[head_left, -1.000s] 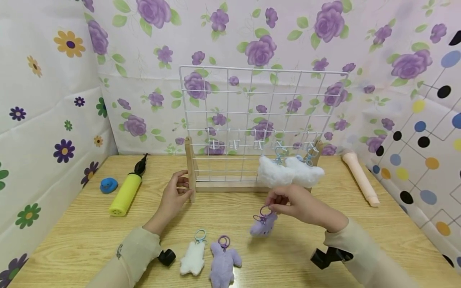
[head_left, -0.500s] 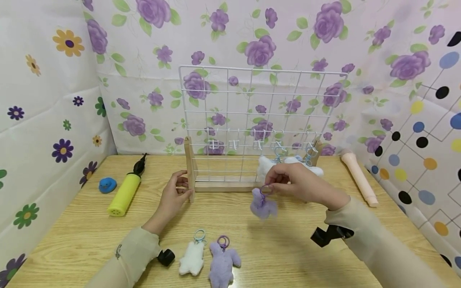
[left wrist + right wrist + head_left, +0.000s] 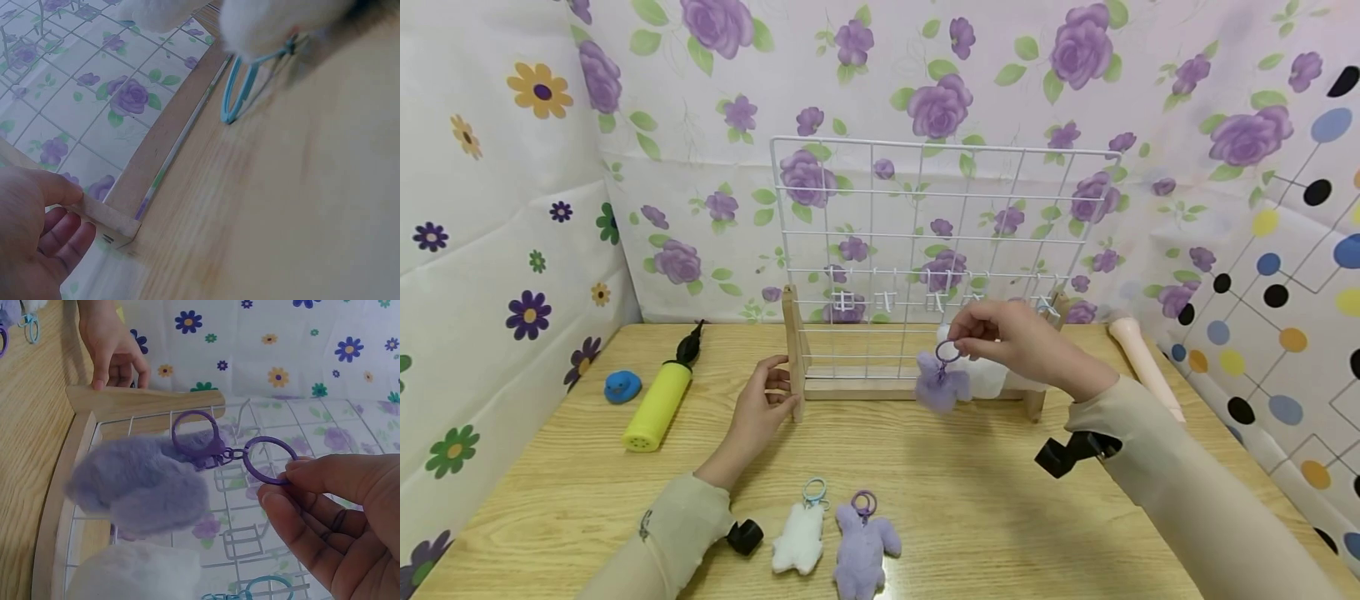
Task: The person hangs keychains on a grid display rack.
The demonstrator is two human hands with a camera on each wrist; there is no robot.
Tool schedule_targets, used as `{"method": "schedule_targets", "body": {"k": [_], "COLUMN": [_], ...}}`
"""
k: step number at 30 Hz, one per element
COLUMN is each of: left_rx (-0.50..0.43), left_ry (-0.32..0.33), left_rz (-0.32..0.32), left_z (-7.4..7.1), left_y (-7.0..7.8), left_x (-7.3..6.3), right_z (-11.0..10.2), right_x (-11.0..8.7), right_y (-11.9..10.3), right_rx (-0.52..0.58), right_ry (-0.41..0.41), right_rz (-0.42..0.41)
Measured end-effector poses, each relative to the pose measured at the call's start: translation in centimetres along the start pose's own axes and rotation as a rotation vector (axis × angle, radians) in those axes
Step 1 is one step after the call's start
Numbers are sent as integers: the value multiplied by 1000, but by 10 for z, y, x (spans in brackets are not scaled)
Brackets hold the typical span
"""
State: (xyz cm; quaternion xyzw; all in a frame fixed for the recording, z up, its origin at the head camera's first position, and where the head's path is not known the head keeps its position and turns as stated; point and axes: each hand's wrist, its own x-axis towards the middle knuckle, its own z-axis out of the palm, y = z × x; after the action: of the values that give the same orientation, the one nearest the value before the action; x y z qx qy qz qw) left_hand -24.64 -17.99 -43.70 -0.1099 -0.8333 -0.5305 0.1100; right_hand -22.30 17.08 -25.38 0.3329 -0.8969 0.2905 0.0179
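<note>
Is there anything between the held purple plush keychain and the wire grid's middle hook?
Nothing visible blocks it: the right hand holds the purple plush keychain before the wire grid; the middle hook is bare. A white plush keychain hangs nearby.

Rack [image 3: 857, 388] on table [image 3: 970, 517], cloth [image 3: 700, 125] behind — pump [image 3: 660, 407] and toy [image 3: 622, 387] left, tube [image 3: 1146, 362] right — two plush keychains [image 3: 800, 540] before it

Dangling purple plush [image 3: 943, 387] blurred, white plushes [image 3: 987, 378] partly behind right hand [image 3: 1011, 340]

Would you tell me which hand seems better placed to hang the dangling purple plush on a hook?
Probably the right hand: it pinches the purple ring near the hooks, while the left hand holds the wooden stand.
</note>
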Motion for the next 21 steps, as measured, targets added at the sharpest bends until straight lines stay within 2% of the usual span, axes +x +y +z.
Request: {"method": "schedule_targets", "body": {"k": [10,21], "left_rx": [2,7], "left_ry": [0,-5], "left_rz": [10,8], "left_z": [0,-1], "left_y": [-1,0], "left_x": [0,1], "right_z": [-6,-8], "right_x": [14,28], "right_y": [3,6], "right_rx": [-12,-62], "right_ry": [112,98], "right_rz": [68,118]}}
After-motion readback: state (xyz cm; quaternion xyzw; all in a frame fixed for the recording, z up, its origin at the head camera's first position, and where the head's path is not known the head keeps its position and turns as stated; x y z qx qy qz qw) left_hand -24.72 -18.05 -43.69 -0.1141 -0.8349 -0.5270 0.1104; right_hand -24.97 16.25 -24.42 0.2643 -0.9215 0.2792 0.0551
